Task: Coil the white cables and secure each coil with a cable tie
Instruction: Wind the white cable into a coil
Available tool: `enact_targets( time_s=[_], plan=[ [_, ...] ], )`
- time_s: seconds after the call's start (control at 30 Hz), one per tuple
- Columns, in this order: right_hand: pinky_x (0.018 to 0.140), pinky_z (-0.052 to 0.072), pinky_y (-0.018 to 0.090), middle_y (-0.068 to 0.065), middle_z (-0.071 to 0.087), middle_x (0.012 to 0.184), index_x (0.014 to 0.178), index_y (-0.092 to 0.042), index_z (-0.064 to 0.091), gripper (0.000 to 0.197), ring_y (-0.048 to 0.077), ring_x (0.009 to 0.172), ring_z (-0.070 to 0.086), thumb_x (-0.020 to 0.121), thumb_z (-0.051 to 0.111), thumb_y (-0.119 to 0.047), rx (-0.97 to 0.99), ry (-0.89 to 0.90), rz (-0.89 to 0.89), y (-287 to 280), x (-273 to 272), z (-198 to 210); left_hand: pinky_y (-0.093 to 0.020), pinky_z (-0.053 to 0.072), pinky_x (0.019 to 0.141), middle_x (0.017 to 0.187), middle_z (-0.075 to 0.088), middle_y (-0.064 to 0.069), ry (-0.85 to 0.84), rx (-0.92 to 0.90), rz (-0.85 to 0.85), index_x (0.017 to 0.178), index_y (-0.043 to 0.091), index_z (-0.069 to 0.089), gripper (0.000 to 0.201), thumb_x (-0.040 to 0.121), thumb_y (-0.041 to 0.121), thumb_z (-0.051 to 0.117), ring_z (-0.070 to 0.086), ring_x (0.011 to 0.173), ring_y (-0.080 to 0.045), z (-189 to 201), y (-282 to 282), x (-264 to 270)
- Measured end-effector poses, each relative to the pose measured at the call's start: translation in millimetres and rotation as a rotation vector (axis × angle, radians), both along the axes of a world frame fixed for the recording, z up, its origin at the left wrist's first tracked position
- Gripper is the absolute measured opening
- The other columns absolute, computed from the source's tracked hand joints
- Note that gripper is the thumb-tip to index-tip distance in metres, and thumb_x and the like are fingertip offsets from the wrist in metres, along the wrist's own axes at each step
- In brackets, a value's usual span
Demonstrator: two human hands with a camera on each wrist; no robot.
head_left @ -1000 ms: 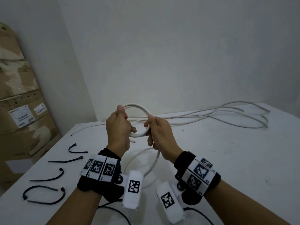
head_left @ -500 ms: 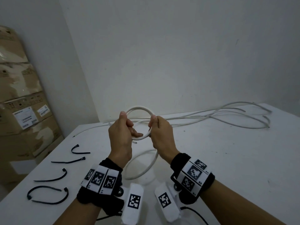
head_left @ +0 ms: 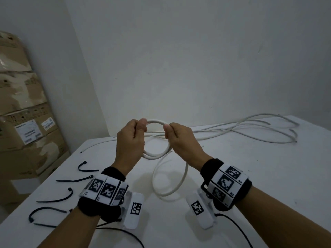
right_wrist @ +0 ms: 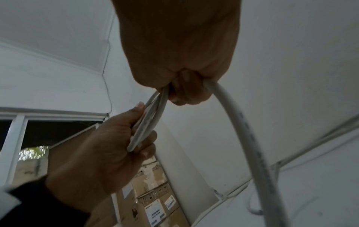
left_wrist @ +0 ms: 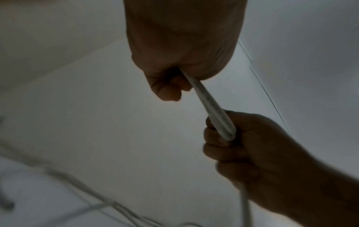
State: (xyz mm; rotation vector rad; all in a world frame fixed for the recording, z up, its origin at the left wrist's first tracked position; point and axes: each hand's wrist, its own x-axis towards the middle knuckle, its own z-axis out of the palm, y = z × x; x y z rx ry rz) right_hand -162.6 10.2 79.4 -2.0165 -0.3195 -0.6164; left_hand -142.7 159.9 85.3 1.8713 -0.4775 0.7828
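Since a second ago we have lifted the coil a little higher above the white table and drawn our grips to its upper arc, and the loops look tighter and more gathered than they were. Starting at the left, four black cable ties lie untouched along the table's near-left edge, well apart from our hands. Our left hand is curled around the left side of the coil, thumb on top; the left wrist view shows the strands running straight out of its closed fingers. Our right hand pinches the right side of the same coil, fingers wrapped over the bundled strands. Below the coil a slack loop of the white cable hangs down to the table, so we judge the winding unfinished: more length has to be taken up before a tie can go on. Further right, the remaining cables sprawl loose near the wall, not yet coiled.
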Motion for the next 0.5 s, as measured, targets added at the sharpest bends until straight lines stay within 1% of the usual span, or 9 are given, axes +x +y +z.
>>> enact_targets(
  time_s=[0.07,0.1,0.13,0.2,0.27,0.33,0.4,0.47,0.5],
  plan=[
    [0.056,0.035,0.027,-0.004,0.042,0.059,0.064,-0.015,0.04,0.041,0.014,0.057,0.039,0.1,0.043,-0.032,0.167,-0.006,0.018,5.6,0.0,0.1,-0.035,0.042,0.045,0.052,0.043,-0.003,0.05,-0.111,-0.038,0.073,0.014,0.052,0.036,0.102,0.033,0.042,0.041,0.041,-0.013,-7.3,-7.4,-4.2],
    [0.054,0.033,0.029,-0.003,0.039,0.057,0.062,-0.015,0.037,0.042,0.014,0.056,0.036,0.099,0.045,-0.031,0.247,-0.007,0.029,7.8,-0.2,0.5,-0.038,0.041,0.045,0.052,0.042,-0.004,0.062,-0.148,-0.038,0.072,0.014,0.05,0.037,0.102,0.034,0.041,0.039,0.042,-0.014,-11.1,-10.6,-5.9],
    [0.051,0.03,0.027,-0.004,0.035,0.054,0.06,-0.016,0.034,0.042,0.012,0.052,0.032,0.098,0.047,-0.029,0.311,-0.004,0.046,9.1,-0.5,0.6,-0.04,0.04,0.046,0.053,0.04,-0.004,0.061,-0.164,-0.029,0.071,0.015,0.049,0.038,0.102,0.036,0.041,0.038,0.044,-0.015,-14.8,-12.7,-7.2],
    [0.042,0.025,0.019,-0.009,0.03,0.049,0.058,-0.018,0.031,0.044,0.008,0.045,0.026,0.097,0.049,-0.025,0.414,0.023,0.104,9.7,-1.5,0.2,-0.041,0.036,0.048,0.053,0.038,-0.003,0.036,-0.176,-0.018,0.07,0.016,0.047,0.041,0.099,0.043,0.041,0.036,0.048,-0.019,-19.7,-15.1,-8.4],
    [0.037,0.021,0.017,-0.007,0.028,0.047,0.057,-0.018,0.031,0.044,0.007,0.04,0.023,0.098,0.048,-0.024,0.484,0.081,0.18,8.4,-3.2,0.3,-0.041,0.035,0.047,0.053,0.037,-0.004,0.014,-0.179,-0.013,0.07,0.014,0.047,0.043,0.096,0.048,0.04,0.035,0.049,-0.022,-21.5,-16.3,-9.9],
    [0.038,0.017,0.017,-0.007,0.028,0.045,0.057,-0.018,0.031,0.046,0.009,0.039,0.02,0.099,0.046,-0.025,0.493,0.132,0.244,6.3,-4.0,2.3,-0.041,0.036,0.046,0.053,0.038,-0.006,0.007,-0.184,-0.015,0.07,0.012,0.047,0.045,0.093,0.05,0.039,0.036,0.049,-0.022,-21.8,-17.5,-13.0],
    [0.04,0.015,0.018,-0.007,0.029,0.044,0.056,-0.017,0.031,0.046,0.01,0.039,0.019,0.1,0.044,-0.025,0.467,0.161,0.284,3.1,-3.6,5.5,-0.036,0.037,0.045,0.053,0.043,-0.008,0.004,-0.172,-0.028,0.073,0.01,0.05,0.045,0.093,0.049,0.039,0.04,0.048,-0.02,-22.2,-15.5,-13.8],
    [0.039,0.017,0.017,-0.007,0.031,0.043,0.057,-0.016,0.033,0.045,0.009,0.037,0.02,0.099,0.044,-0.025,0.421,0.167,0.294,-0.4,-2.8,7.9,-0.03,0.043,0.046,0.056,0.053,-0.005,0.001,-0.104,-0.074,0.081,0.008,0.057,0.039,0.096,0.04,0.043,0.049,0.049,-0.014,-19.7,-9.4,-10.5],
    [0.038,0.018,0.017,-0.007,0.033,0.043,0.057,-0.015,0.036,0.044,0.008,0.036,0.022,0.099,0.045,-0.025,0.378,0.158,0.285,-1.7,-2.6,8.7,-0.027,0.045,0.048,0.06,0.057,-0.002,0.0,-0.046,-0.095,0.085,0.007,0.06,0.033,0.098,0.035,0.046,0.053,0.052,-0.011,-16.3,-6.2,-8.2]
  ],
)
